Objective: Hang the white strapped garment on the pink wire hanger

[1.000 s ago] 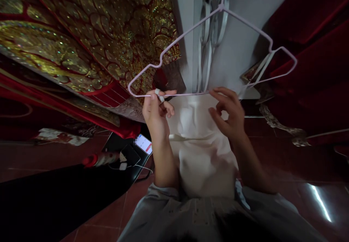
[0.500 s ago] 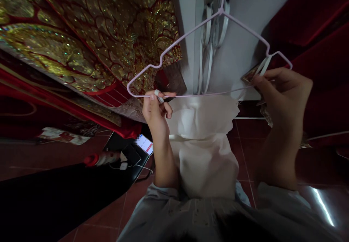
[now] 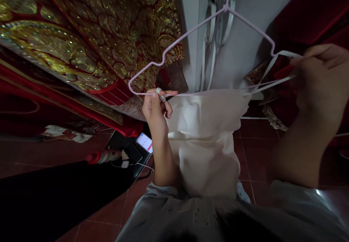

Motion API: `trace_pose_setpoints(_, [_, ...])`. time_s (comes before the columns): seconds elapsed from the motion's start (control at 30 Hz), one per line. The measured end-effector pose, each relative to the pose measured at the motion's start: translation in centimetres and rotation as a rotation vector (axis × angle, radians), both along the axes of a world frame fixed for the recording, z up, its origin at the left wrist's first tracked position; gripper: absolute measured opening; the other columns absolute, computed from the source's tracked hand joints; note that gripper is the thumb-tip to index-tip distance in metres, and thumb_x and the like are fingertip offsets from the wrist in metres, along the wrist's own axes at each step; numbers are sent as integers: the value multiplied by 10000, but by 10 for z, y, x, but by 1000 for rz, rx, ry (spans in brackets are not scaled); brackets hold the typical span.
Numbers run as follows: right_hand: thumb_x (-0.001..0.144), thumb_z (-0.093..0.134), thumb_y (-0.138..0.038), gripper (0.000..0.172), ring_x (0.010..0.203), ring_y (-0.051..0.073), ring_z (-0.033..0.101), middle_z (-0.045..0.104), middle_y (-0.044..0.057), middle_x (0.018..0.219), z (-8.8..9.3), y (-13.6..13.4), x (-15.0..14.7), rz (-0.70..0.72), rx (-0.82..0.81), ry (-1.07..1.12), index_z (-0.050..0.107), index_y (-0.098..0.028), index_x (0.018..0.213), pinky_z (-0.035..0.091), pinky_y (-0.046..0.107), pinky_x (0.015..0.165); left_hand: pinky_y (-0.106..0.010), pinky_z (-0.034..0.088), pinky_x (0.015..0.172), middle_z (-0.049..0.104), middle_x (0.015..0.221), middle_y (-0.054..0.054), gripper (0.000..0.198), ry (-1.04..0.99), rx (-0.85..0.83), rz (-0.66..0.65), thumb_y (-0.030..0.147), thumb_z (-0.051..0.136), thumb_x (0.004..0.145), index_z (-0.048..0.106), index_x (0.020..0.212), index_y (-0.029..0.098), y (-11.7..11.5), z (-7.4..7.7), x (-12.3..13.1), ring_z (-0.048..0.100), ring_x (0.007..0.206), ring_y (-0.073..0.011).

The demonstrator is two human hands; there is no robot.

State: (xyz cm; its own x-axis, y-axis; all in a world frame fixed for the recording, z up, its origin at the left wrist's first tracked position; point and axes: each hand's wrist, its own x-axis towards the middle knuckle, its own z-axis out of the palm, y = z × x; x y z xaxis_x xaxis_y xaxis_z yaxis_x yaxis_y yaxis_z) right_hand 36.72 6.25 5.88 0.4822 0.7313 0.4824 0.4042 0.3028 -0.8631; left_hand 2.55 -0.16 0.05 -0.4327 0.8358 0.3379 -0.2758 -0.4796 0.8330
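A pale pink clothes hanger point(image 3: 226, 8) hangs in front of me, its hook running out of the top of the view. My left hand point(image 3: 156, 105) is closed around the left part of its bottom bar, with a narrow white band at the fingers. Below the bar hangs a cream garment point(image 3: 207, 158) with a scalloped edge. Out to the right, my right hand point(image 3: 324, 76) grips the garment's white strap point(image 3: 269, 69), stretched into a loop around the hanger's right end. That end of the hanger is partly hidden by the hand and strap.
A red and gold sequinned garment point(image 3: 109, 27) hangs at the left. White straps point(image 3: 208, 64) dangle by the grey wall behind the hanger. Red cloth point(image 3: 308, 13) hangs at the right. On a black seat point(image 3: 116, 136) lie a lit phone point(image 3: 145, 142) and a red-capped bottle point(image 3: 102, 156).
My right hand has moved right and slightly up, drawing the white strap out into a wide loop. The garment's right edge has shifted right along the bar. My left hand keeps its grip.
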Motion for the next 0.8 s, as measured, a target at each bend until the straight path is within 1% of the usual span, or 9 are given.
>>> trace_pose_setpoints(0.13, [815,972,-291,305,433,20,339,528,-62,506,17,-19,-17,96,-122,-94,714,-182,696,161,255,491,-248,198,376,844,861,-59,404,-23,32,-15,563,810,1029,666,874,219,1,0,-1,317,386,-64])
trace_pose_setpoints(0.23, [736,982,-445,416,455,47,311,473,-41,522,17,-18,-13,249,-53,64,658,-215,611,137,272,490,-257,191,374,838,856,-57,401,-30,37,-20,565,809,1029,671,876,221,1,0,0,316,390,-68])
trace_pose_setpoints(0.33, [738,888,-468,249,504,78,278,626,20,705,2,1,20,350,17,343,783,-255,813,107,309,522,-260,199,379,840,865,-55,456,-14,10,-17,625,822,998,657,862,222,0,0,1,283,384,-61])
trace_pose_setpoints(0.4, [809,766,-384,302,539,82,272,766,46,1007,-13,14,49,345,-24,468,847,-307,1090,96,338,563,-261,198,381,840,869,-56,470,-15,11,-17,637,841,978,654,859,223,-1,0,1,270,384,-56])
trace_pose_setpoints(0.5, [861,619,-392,268,557,82,290,781,38,1162,-38,19,66,187,39,613,823,-308,1015,94,357,590,-257,189,384,844,878,-65,457,-23,26,-28,618,834,993,658,863,216,-2,-1,0,269,384,-53])
trace_pose_setpoints(0.6, [849,608,-470,232,528,93,303,718,63,941,-59,1,30,113,216,582,741,-279,857,97,315,536,-252,192,396,845,887,-75,444,-24,18,-30,601,808,1015,663,869,208,-1,-2,2,286,398,-55])
trace_pose_setpoints(0.7, [927,649,-521,264,527,107,362,626,27,806,-70,-29,-38,164,404,374,763,-284,940,149,257,464,-252,185,411,845,901,-80,424,-39,-13,-36,587,804,1012,668,876,209,0,-4,7,284,417,-61])
trace_pose_setpoints(0.73, [878,774,-511,258,559,115,447,676,36,866,-71,-39,-59,203,391,332,792,-281,994,210,252,445,-251,179,414,844,904,-82,420,-46,-19,-46,583,807,1006,668,876,209,0,-5,10,281,420,-61])
trace_pose_setpoints(0.8, [848,878,-463,491,650,124,559,753,73,1192,-73,-53,-90,380,260,110,771,-323,1307,411,280,494,-249,179,418,847,923,-86,404,-58,-23,-70,568,820,994,671,885,209,-2,-7,14,285,424,-59])
